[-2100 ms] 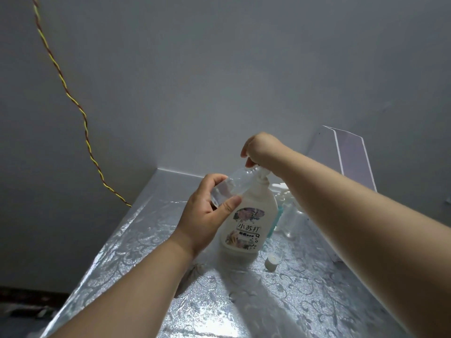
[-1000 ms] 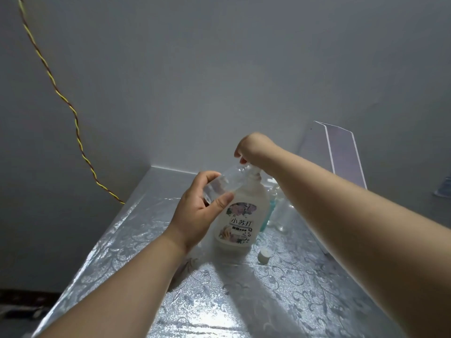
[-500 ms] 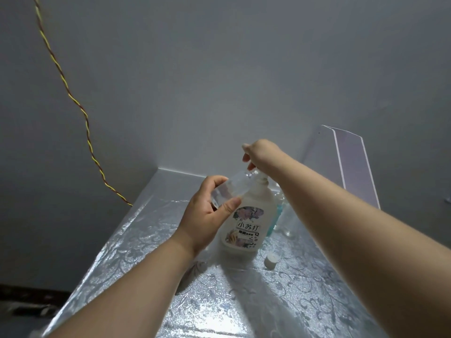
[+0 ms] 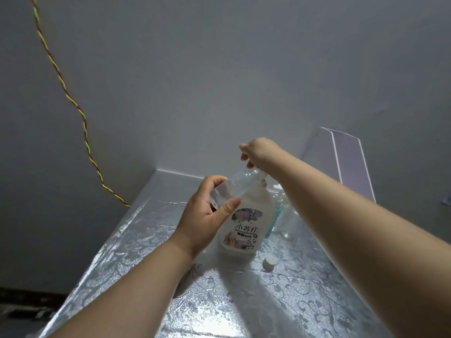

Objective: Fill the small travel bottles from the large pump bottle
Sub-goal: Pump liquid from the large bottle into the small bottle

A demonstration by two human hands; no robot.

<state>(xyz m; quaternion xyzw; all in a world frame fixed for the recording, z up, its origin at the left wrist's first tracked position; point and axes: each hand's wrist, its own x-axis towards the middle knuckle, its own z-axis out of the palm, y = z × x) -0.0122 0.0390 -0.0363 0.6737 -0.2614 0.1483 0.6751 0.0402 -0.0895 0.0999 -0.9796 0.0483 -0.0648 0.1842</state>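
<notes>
Pump bottle (image 4: 246, 223) stands upright at the centre of the frame on the silvery patterned table (image 4: 146, 240), white-bodied with a flowered label facing the camera; largest of all, the table runs from the bottom edge up to the grey wall; at the right edge of the frame a pale folded board (image 4: 346, 164) leans upright against that wall; a twisted yellow-and-red cord (image 4: 84, 123) trails down the upper left and meets the table's far left corner. Now the hands: right hand (image 4: 258, 152) sits on top of the pump head, fingers curled down over it, closed on the pump, though the pump itself is mostly hidden beneath; left hand (image 4: 207, 215), just left of the bottle, grips a clear travel bottle (image 4: 231, 189) between thumb and fingers, tilted so its mouth angles up to the spout under the right hand; whether anything is flowing cannot be told. Behind the pump bottle, partly hidden by the right forearm, stand more clear small bottles (image 4: 284, 220) and something teal; smallest, a white cap (image 4: 269, 261) lies on the table just right of the pump bottle's base, apart from it.
</notes>
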